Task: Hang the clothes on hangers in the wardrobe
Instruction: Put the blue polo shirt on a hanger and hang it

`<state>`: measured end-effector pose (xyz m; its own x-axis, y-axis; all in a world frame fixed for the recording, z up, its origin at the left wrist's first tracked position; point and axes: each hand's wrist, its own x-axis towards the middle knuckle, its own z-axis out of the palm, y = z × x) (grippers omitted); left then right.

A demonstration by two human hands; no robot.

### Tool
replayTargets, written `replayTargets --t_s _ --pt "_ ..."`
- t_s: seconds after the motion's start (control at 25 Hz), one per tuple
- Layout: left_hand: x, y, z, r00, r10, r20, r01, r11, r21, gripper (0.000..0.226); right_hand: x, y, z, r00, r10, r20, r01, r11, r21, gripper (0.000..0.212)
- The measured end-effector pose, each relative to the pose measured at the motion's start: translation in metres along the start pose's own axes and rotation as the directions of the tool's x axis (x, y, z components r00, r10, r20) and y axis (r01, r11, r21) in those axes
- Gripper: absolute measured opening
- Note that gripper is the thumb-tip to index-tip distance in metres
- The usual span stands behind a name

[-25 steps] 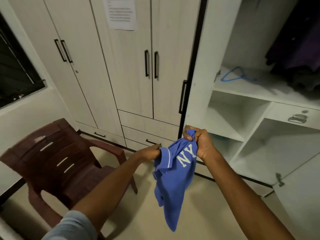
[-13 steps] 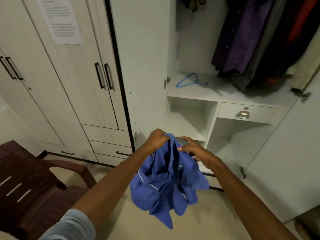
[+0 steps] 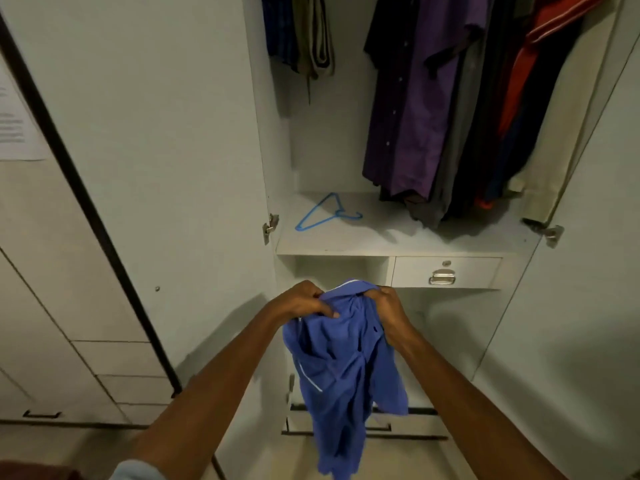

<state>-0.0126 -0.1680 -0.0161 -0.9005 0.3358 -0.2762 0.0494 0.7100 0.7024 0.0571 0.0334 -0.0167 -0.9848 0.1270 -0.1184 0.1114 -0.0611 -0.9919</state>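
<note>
Both hands clutch the top of a blue shirt point(image 3: 343, 368) in front of the open wardrobe point(image 3: 329, 133): the left hand point(image 3: 301, 303) pinches the bunched fabric, the right hand point(image 3: 389, 310) has its fingers curled round it, and the rest hangs down between the forearms. On the shelf point(image 3: 398, 237) above lies a blue hanger point(image 3: 323, 213), beside dark hanging clothes point(image 3: 433, 109)

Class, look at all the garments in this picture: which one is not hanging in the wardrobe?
The blue shirt: both hands grip its bunched top in front of the wardrobe, while the purple shirt, the red garment and the others hang inside.
</note>
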Motion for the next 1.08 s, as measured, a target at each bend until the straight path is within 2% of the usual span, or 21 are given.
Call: replayTargets --t_s 0.08,0.16,0.2,0.28,0.32,0.4,0.48,0.56,0.68,0.76,0.8,0.84,0.92,1.0,1.08 --pt "0.025 -0.004 -0.012 0.999 -0.006 0.04 0.004 0.999 0.054 0.037 0.04 -0.019 -0.004 0.997 -0.004 -0.078 0.007 0.999 0.034 0.029" --pt "0.05 -0.007 -0.027 0.999 -0.032 0.015 0.031 0.999 0.013 0.047 0.083 -0.039 -0.009 0.98 0.033 -0.194 -0.006 0.991 0.135 0.022" --pt "0.063 -0.006 -0.034 0.999 -0.02 -0.03 0.018 0.998 -0.065 0.048 0.105 -0.05 -0.015 0.968 0.041 -0.248 0.004 0.984 0.18 0.02" --pt "0.081 0.005 -0.05 0.988 0.044 -0.148 -0.078 0.969 -0.234 0.036 0.146 -0.073 -0.028 0.955 0.042 -0.294 0.02 0.979 0.203 0.019" --pt "0.09 0.013 -0.061 0.978 0.07 -0.198 -0.12 0.959 -0.255 0.028 0.168 -0.082 -0.034 0.954 0.046 -0.297 0.019 0.977 0.214 0.02" --pt "0.116 0.024 -0.086 0.953 0.096 -0.288 -0.182 0.94 -0.289 0.031 0.208 -0.099 -0.039 0.953 0.053 -0.299 0.024 0.968 0.249 0.03" --pt "0.145 0.033 -0.112 0.905 0.069 -0.419 -0.24 0.897 -0.371 0.027 0.237 -0.113 -0.037 0.96 0.029 -0.279 0.066 0.943 0.326 0.036" --pt "0.17 0.049 -0.136 0.822 0.018 -0.569 -0.284 0.879 -0.383 0.016 0.263 -0.127 -0.034 0.96 -0.023 -0.278 0.123 0.93 0.346 0.025" --pt "0.207 0.065 -0.151 0.662 -0.047 -0.748 -0.262 0.921 -0.29 0.033 0.311 -0.135 -0.027 0.957 -0.085 -0.276 0.151 0.962 0.226 0.023" --pt "0.233 0.069 -0.151 0.563 -0.052 -0.825 -0.172 0.969 -0.179 0.033 0.348 -0.13 -0.024 0.955 -0.087 -0.283 0.139 0.975 0.171 0.027" --pt "0.25 0.069 -0.15 0.539 -0.025 -0.842 -0.139 0.983 -0.118 0.032 0.372 -0.126 -0.028 0.946 -0.1 -0.308 0.139 0.984 0.107 0.027" --pt "0.264 0.066 -0.147 0.543 0.013 -0.839 -0.115 0.992 -0.059 0.03 0.393 -0.117 -0.031 0.933 -0.125 -0.338 0.143 0.989 0.028 0.025" --pt "0.293 0.055 -0.136 0.608 0.076 -0.791 -0.075 0.996 0.038 0.019 0.431 -0.099 -0.04 0.926 -0.161 -0.342 0.128 0.985 -0.119 0.016" --pt "0.326 0.032 -0.12 0.685 0.04 -0.727 -0.023 0.999 0.033 0.016 0.456 -0.076 -0.046 0.938 -0.15 -0.312 0.053 0.952 -0.3 0.018" --pt "0.348 0.01 -0.113 0.698 -0.039 -0.715 0.017 0.999 -0.038 0.018 0.477 -0.054 -0.049 0.944 -0.158 -0.29 -0.013 0.859 -0.512 0.029"
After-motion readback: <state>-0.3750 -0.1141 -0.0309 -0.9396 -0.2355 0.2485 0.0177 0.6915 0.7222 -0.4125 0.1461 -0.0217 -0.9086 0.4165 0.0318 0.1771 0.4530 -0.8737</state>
